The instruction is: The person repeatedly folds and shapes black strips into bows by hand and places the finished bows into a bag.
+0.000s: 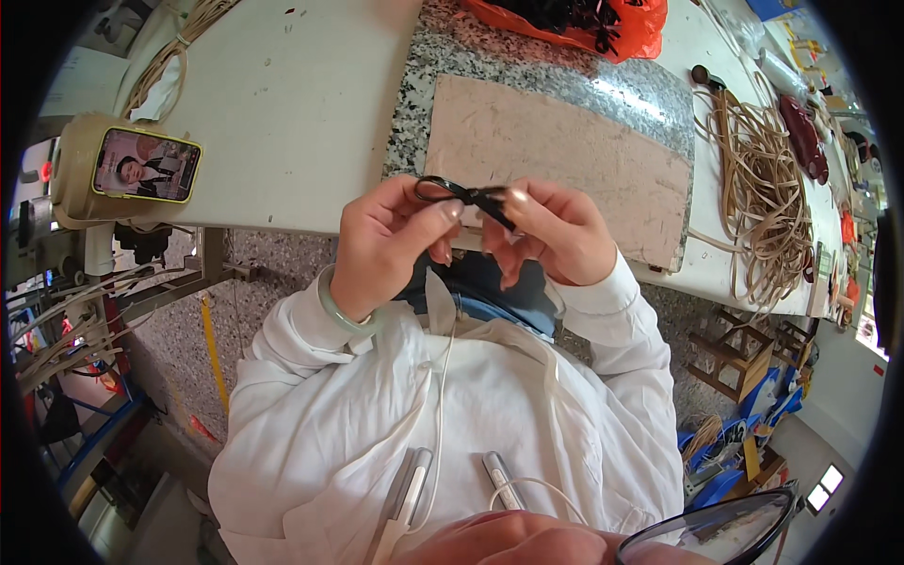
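Observation:
Between my two hands, just above the near edge of the table, is a small black bow (471,197) of narrow strip, with a loop at its left side. My left hand (391,231) is closed, its thumb and forefinger pinching the bow beside the loop. The right hand (563,231) pinches the bow's other side between thumb and forefinger, and a short black end points down from it. Its other fingers curl loosely below. Fingertips cover part of the bow's middle and right side. Behind it lies a beige board (556,155) on a speckled stone slab (414,108).
An orange-red plastic bag (645,28) with black pieces rests at the slab's far end. A heap of tan straps (767,188) and a hammer (708,79) lie at right. At left a phone (146,166) leans on a tan holder (80,174); bundled tan strips (174,58) lie beyond.

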Tool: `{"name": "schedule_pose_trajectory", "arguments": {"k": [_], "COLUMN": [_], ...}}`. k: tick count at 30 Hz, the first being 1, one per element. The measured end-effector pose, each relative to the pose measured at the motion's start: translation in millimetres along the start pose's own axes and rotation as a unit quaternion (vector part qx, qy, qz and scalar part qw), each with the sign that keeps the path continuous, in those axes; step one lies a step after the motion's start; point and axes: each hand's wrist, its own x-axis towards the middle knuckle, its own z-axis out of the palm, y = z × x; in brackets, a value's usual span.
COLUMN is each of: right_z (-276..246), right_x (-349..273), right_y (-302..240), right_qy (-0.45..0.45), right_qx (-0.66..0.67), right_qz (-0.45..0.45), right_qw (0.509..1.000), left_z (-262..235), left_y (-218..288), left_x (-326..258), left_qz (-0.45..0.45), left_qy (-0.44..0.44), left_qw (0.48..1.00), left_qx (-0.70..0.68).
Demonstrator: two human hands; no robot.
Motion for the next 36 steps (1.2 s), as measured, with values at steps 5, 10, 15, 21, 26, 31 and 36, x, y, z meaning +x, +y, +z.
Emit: {"name": "schedule_pose_trajectory", "arguments": {"k": [5, 10, 15, 21, 26, 31, 36], "right_z": [-1.2, 0.4, 5.6, -1.8, -8.0, -16.2, -13.8], "right_x": [-2.0, 0.3, 5.9, 0.0, 3.1, 4.5, 5.2], "right_y": [13.9, 26.0, 37.9, 29.6, 15.2, 9.5, 5.0], "right_qy": [0.022, 0.016, 0.056, 0.014, 0.075, 0.057, 0.079], "right_qx": [-0.086, -0.09, -0.407, -0.159, -0.115, -0.028, -0.009], "right_qz": [-0.102, -0.102, -0.389, -0.167, -0.118, -0.093, -0.089], "right_qw": [0.991, 0.991, 0.825, 0.973, 0.983, 0.994, 0.993], "left_z": [3.8, 12.2, 20.4, 5.4, 2.4, -14.0, -16.4], "left_y": [9.6, 3.2, -3.8, 2.6, 7.7, 10.3, 8.4], "left_x": [4.9, 7.3, 7.5, 16.1, 14.4, 18.5, 18.9], "left_qz": [-0.075, -0.092, -0.053, -0.103, -0.116, -0.098, -0.092], "left_qy": [-0.018, -0.008, 0.044, -0.023, -0.063, -0.044, -0.053], "left_qw": [0.992, 0.992, 0.993, 0.991, 0.99, 0.992, 0.992], "left_qx": [-0.102, -0.09, -0.091, -0.087, -0.047, -0.067, -0.067]}}
